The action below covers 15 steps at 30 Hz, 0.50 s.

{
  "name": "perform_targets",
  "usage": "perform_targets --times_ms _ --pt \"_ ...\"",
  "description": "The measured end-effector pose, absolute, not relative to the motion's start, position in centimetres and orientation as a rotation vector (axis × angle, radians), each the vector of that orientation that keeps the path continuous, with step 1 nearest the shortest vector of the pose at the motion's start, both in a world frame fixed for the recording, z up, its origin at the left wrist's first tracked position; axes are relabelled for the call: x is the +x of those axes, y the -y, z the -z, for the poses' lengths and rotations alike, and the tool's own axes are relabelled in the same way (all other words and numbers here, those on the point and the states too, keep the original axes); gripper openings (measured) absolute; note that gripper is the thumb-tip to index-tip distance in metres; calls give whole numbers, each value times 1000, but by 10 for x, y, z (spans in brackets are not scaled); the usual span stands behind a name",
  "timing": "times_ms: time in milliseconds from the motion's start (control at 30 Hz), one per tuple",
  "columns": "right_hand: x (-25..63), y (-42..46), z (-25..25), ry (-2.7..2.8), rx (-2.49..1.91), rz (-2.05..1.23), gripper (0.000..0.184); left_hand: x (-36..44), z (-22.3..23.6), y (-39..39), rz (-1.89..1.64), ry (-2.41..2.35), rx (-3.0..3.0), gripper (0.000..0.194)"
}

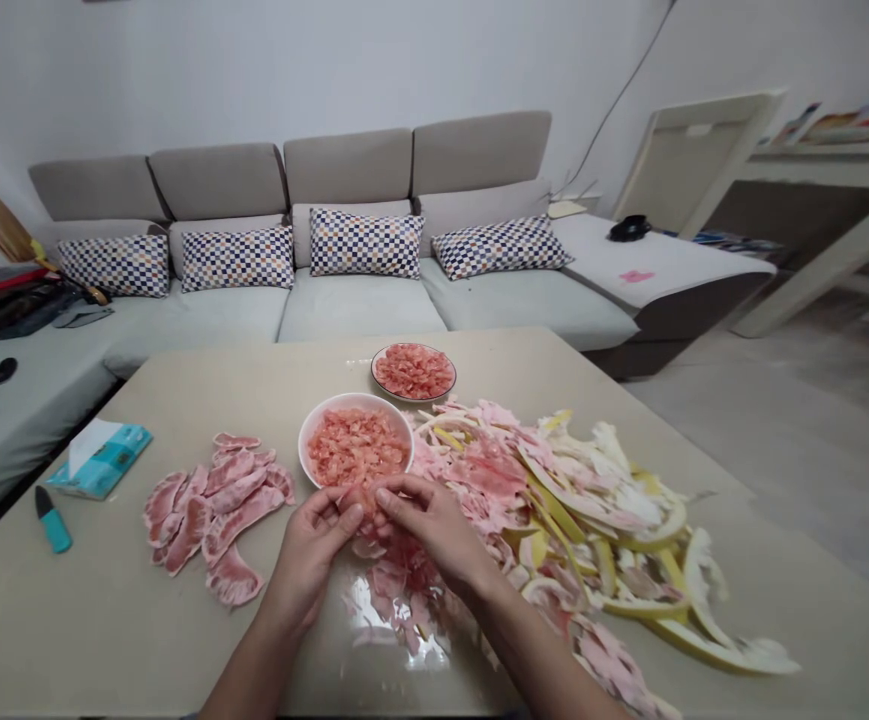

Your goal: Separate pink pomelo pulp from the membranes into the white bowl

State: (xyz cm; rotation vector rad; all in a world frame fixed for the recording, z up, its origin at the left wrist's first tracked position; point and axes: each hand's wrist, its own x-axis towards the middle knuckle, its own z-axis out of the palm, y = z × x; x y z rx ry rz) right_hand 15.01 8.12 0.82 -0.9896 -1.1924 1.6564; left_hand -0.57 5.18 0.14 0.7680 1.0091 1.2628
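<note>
Head view: a piece of pink pulp (359, 503) is at the centre of the frame, a little below the middle, pinched between the fingertips of the left hand (321, 537) and right hand (432, 525); both grips are narrow and closed on it. Fingers cover much of the piece, so its long axis cannot be told. The bowl (355, 401), heaped with pulp, lies just above the piece in the frame, its near rim between the two; whether they touch is unclear. Both hands are about equally near the bowl. Scraps (408, 595) lie below the hands, and the peel (674, 605) spreads over the right of the worktop (119, 640), near the right forearm. Left of the left hand lie segments (243, 520), then the knife (53, 522) and tissues (108, 462). A plate (413, 398) of pulp stands beyond the bowl, upper centre
</note>
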Motion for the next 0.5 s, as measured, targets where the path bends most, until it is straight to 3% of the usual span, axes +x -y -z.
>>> perform_targets --times_ms 133,300,500 --pt "149 -81 -12 1248 -963 -1664 33 -6 0 -53 -1289 -1046 767 27" --pt "147 -80 -17 1412 -1038 -1424 26 -6 -1 -54 -1269 -1067 871 23" --pt "147 -82 -8 1142 -984 -1685 33 -6 0 -54 -1301 -1039 811 23"
